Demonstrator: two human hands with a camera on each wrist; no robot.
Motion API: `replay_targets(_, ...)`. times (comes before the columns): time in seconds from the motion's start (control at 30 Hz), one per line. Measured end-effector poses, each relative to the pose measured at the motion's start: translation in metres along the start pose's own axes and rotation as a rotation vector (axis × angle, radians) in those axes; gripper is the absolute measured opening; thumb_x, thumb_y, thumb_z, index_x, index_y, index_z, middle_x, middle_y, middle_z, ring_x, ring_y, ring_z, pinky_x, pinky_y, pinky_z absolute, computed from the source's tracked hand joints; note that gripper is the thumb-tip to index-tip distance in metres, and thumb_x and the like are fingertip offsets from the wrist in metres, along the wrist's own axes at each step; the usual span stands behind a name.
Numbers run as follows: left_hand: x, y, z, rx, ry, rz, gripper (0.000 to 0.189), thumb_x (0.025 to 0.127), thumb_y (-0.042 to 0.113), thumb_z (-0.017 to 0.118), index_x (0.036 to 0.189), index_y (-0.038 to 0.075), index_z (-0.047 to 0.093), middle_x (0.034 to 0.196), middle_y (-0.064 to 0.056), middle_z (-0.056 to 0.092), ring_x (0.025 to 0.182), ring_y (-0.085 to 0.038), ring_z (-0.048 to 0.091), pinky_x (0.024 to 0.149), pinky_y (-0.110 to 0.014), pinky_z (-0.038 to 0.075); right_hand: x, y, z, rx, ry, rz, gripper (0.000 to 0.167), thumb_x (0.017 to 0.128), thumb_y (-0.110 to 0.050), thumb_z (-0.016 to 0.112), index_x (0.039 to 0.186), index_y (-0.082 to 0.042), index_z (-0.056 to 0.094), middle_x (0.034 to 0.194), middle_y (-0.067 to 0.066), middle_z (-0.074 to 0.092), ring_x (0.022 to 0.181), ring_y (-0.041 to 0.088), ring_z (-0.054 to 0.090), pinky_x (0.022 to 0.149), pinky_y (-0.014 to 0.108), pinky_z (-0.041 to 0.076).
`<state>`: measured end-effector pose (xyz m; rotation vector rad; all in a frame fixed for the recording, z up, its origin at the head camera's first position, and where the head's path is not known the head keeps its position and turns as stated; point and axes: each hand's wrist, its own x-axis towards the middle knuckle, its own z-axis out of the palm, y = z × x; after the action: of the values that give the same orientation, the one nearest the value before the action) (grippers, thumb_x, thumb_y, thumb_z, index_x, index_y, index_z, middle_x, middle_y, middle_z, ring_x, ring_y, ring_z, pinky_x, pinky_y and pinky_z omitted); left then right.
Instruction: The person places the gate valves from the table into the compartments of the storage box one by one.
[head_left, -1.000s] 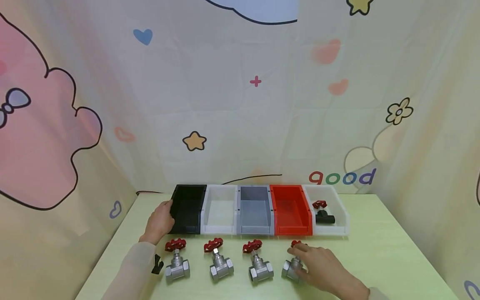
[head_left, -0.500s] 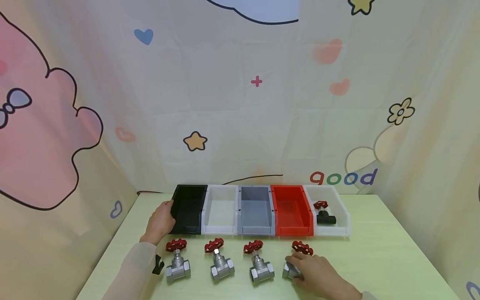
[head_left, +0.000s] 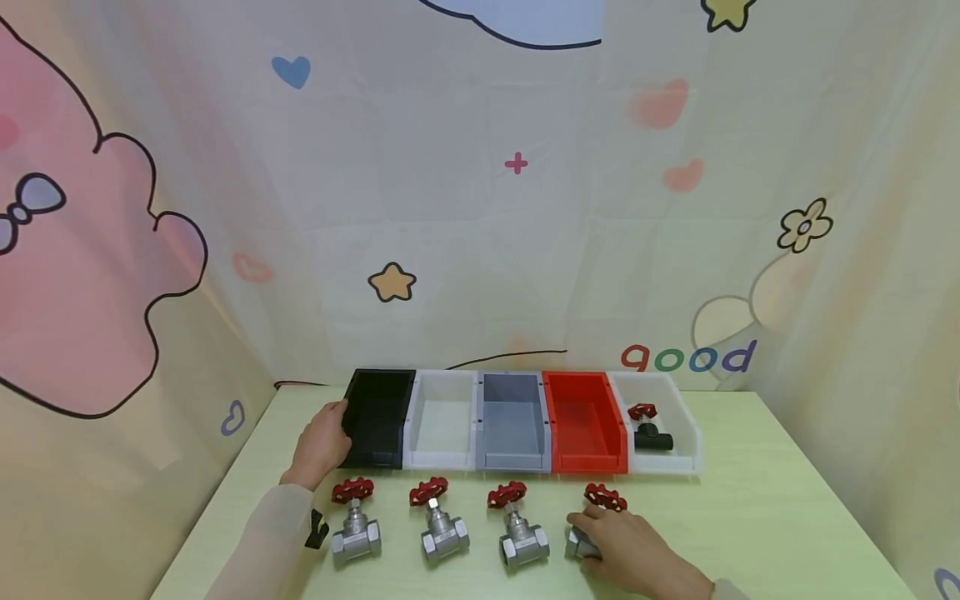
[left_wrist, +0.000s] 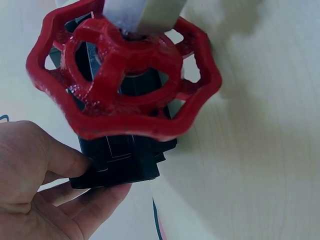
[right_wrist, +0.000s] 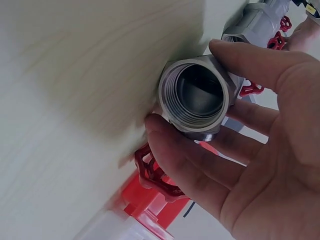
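Note:
On the right of the row, my right hand (head_left: 633,554) grips the silver body of a gate valve (head_left: 581,543). Its red handwheel (head_left: 605,497) sticks out beyond the fingers and points toward the bins. In the right wrist view, thumb and fingers lie on either side of the valve's threaded hex end (right_wrist: 166,95). My left hand (head_left: 318,447) holds the left wall of the black bin (head_left: 378,417), its thumb and fingers pinching the edge in the left wrist view. A neighbouring valve's red handwheel (left_wrist: 125,122) covers part of the bin there.
White (head_left: 441,460), grey (head_left: 512,460), red (head_left: 588,463) and white bins adjoin the black one. In the rightmost white bin (head_left: 678,461) lies a black valve with a red wheel (head_left: 651,435). More silver valves (head_left: 522,542) stand left of my right hand.
My right hand has shifted slightly down and closed around the valve body, leaving the red handwheel uncovered. The left hand has stayed on the black bin.

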<state>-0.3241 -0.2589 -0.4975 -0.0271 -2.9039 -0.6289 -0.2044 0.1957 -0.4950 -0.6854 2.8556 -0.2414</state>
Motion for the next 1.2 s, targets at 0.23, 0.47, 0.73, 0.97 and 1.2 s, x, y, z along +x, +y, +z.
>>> replay_targets(0.23,-0.0012,0.0007,-0.0012,0.003,0.009,0.017,0.058,0.087,-0.003,0.052,0.143,-0.01,0.041,0.142,-0.031,0.047,0.116,-0.048,0.057,0.093,-0.059,0.05,0.002,0.0009,0.0038,0.048,-0.012,0.048,0.054,0.076,-0.027,0.082,0.124,-0.011,0.066,0.122,0.009,0.066,0.096,0.022,0.063,0.09,0.052,0.055)
replay_targets(0.47,-0.0001,-0.001,-0.0019,-0.003,0.0,0.009,0.059,0.087,-0.003,0.053,0.144,-0.01,0.04,0.143,-0.032,0.046,0.117,-0.049,0.056,0.095,-0.059,0.049,0.0019,0.001,0.0054,0.083,-0.006,0.062,0.054,0.076,-0.025,0.082,0.124,-0.009,0.065,0.124,0.01,0.065,0.101,0.024,0.062,0.092,0.052,0.054)
replay_targets(0.73,0.0,-0.0006,0.0004,-0.011,-0.002,-0.01,0.06,0.087,-0.002,0.055,0.145,-0.008,0.039,0.145,-0.03,0.045,0.122,-0.049,0.053,0.099,-0.059,0.047,0.0014,-0.0021,0.0061,0.1,-0.01,0.107,0.055,0.075,-0.024,0.083,0.125,-0.007,0.065,0.129,0.012,0.063,0.11,0.031,0.062,0.095,0.056,0.051)
replay_targets(0.97,-0.0014,0.0004,-0.0009,-0.012,0.003,-0.004,0.06,0.087,-0.003,0.055,0.145,-0.009,0.039,0.144,-0.031,0.045,0.121,-0.049,0.054,0.098,-0.059,0.047,0.003,-0.0014,0.0078,0.115,-0.003,0.092,0.052,0.076,-0.022,0.082,0.123,-0.006,0.066,0.125,0.011,0.063,0.104,0.027,0.062,0.094,0.054,0.053)
replay_targets(1.2,-0.0017,0.0002,-0.0011,-0.013,0.004,0.004,0.059,0.087,-0.003,0.052,0.145,-0.009,0.04,0.144,-0.031,0.045,0.119,-0.049,0.055,0.097,-0.059,0.048,0.0023,0.0002,0.0074,0.113,0.001,0.053,0.049,0.077,-0.021,0.081,0.122,-0.007,0.066,0.122,0.009,0.063,0.099,0.023,0.061,0.092,0.052,0.054)
